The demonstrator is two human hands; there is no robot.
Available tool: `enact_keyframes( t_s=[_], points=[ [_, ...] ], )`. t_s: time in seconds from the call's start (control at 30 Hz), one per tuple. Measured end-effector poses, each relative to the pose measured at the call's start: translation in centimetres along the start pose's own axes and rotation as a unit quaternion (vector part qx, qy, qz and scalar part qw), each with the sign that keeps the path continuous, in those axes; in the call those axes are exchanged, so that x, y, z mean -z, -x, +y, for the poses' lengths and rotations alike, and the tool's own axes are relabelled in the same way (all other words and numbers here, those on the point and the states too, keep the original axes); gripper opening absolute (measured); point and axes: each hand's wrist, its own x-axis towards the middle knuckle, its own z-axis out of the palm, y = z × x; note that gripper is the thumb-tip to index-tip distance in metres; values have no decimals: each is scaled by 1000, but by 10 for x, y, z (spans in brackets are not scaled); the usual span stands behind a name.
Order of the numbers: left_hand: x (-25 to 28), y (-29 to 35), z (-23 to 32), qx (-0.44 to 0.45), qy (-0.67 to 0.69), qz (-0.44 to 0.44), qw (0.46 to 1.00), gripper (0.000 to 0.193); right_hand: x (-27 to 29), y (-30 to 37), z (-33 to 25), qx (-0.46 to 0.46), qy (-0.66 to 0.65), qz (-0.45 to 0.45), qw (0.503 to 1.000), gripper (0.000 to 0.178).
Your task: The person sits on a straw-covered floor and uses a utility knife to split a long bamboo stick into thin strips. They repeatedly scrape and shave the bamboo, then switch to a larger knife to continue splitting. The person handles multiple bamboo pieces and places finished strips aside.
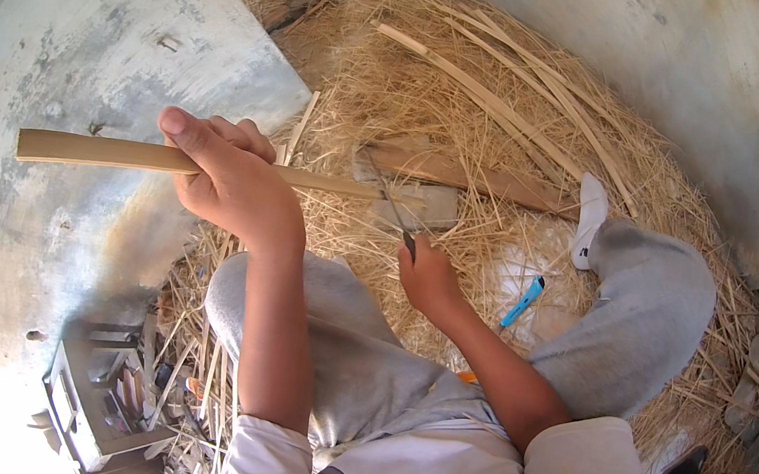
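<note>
My left hand (234, 171) is closed round a long, flat bamboo strip (90, 150), thumb on top, holding it roughly level across the front of me. The strip's right end reaches over a pale block (435, 208) on the straw. My right hand (428, 276) grips a knife (409, 242) by its dark handle. Its thin blade points up and to the left, crossing the strip near that end; whether the edge touches it I cannot tell. A blue box cutter (522, 301) lies to the right of my right hand.
Shavings and straw (376, 84) cover the floor. Long bamboo strips (487, 88) and a wooden plank (481, 180) lie beyond my hands. Worn walls (123, 19) stand left and far. My legs (640, 314) are bent around the work. A grey box (93, 451) stands lower left.
</note>
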Motion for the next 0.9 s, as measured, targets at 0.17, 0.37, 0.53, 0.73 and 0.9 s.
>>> enact_keyframes(
  t_s=[0.17,0.37,0.53,0.73,0.9],
  points=[
    [-4,6,0,-67,-13,-74,995,45,-4,3,-2,46,-38,32,998,33],
    [-3,5,0,-35,1,-67,997,41,-12,-6,8,-14,21,38,999,34],
    [1,10,4,-23,19,-39,999,41,-19,-1,21,41,30,64,997,33],
    [12,-7,-2,-8,24,11,1000,38,-27,-3,9,-11,47,52,997,31],
    [28,-1,-6,13,27,18,999,38,-47,-20,56,21,57,41,997,28]
  ],
)
